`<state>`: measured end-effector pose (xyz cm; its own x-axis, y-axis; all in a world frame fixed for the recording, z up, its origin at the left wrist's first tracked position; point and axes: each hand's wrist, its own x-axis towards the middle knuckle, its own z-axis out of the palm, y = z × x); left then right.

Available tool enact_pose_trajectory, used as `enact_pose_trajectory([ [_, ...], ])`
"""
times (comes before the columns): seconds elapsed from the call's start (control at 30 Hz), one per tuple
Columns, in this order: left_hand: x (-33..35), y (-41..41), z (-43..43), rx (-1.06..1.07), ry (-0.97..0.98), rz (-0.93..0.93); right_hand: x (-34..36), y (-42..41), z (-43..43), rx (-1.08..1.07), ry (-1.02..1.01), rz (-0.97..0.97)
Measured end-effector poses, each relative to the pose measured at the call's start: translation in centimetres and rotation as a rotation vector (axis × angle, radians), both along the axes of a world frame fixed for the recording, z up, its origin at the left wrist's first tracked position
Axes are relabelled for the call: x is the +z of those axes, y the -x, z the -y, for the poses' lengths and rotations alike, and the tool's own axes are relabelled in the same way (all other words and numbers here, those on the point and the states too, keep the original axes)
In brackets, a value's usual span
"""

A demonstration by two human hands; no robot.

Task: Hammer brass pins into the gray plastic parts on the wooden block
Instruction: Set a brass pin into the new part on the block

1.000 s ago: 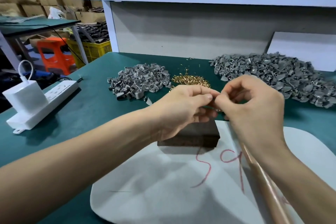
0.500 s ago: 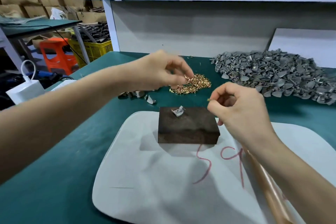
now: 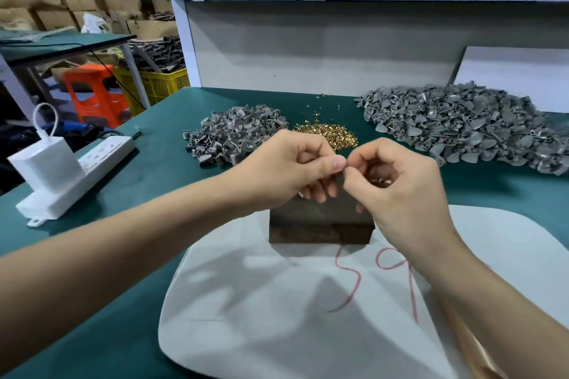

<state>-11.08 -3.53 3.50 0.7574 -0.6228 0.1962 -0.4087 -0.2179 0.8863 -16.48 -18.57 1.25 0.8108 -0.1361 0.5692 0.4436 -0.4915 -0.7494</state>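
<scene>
A dark wooden block [image 3: 320,226] stands on a white pad [image 3: 277,317]. My hands hide most of the gray plastic part on top of it; only a sliver [image 3: 300,194] shows. Both hands meet fingertip to fingertip just above the block. My left hand [image 3: 292,169] pinches thumb against forefinger, and whatever is between them is too small to see. My right hand [image 3: 400,194] is curled, pinching at the same spot, and brass pins [image 3: 381,181] glint inside its fingers. A loose pile of brass pins [image 3: 329,135] lies behind the hands.
Gray plastic parts lie in a small heap [image 3: 234,135] at the left and a large heap [image 3: 462,129] at the right. A white power strip with a charger [image 3: 77,175] sits near the table's left edge. A copper-coloured handle [image 3: 474,354] lies under my right forearm.
My left hand has come back from the brass pin pile and now meets my right hand above the block. Together they cover the gray part that was in plain view.
</scene>
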Motion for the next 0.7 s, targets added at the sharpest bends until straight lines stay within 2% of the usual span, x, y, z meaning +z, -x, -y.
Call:
enact_pose_trajectory([
  [0.1,0.1,-0.3,-0.1,-0.020,0.082,-0.098,0.3,0.1,-0.1,0.054,-0.074,0.018],
  [0.2,0.0,-0.4,-0.2,-0.011,0.095,-0.093,0.2,0.0,-0.1,0.075,-0.076,0.003],
  [0.23,-0.2,-0.5,-0.5,0.032,0.088,-0.047,0.2,0.0,-0.1,0.078,-0.072,-0.005],
  [0.3,-0.8,-0.9,-1.3,0.215,-0.017,0.173,0.0,-0.1,0.1,0.079,-0.059,-0.024],
  [0.37,-1.5,-1.3,-2.3,0.362,-0.251,0.370,-0.4,-0.5,0.4,0.062,-0.027,-0.062],
  [0.4,-2.0,-1.3,-2.7,0.362,-0.350,0.387,-0.6,-0.7,0.6,0.048,0.012,-0.080],
  [0.47,-2.7,-1.1,-2.9,0.293,-0.428,0.351,-1.0,-0.8,0.8,0.029,0.098,-0.116],
  [0.6,-2.9,-0.9,-2.2,0.266,-0.423,0.328,-1.5,-0.9,0.7,-0.006,0.191,-0.174],
  [0.7,-3.1,-0.7,-1.8,0.230,-0.330,0.269,-1.6,-0.7,0.7,-0.015,0.252,-0.201],
])
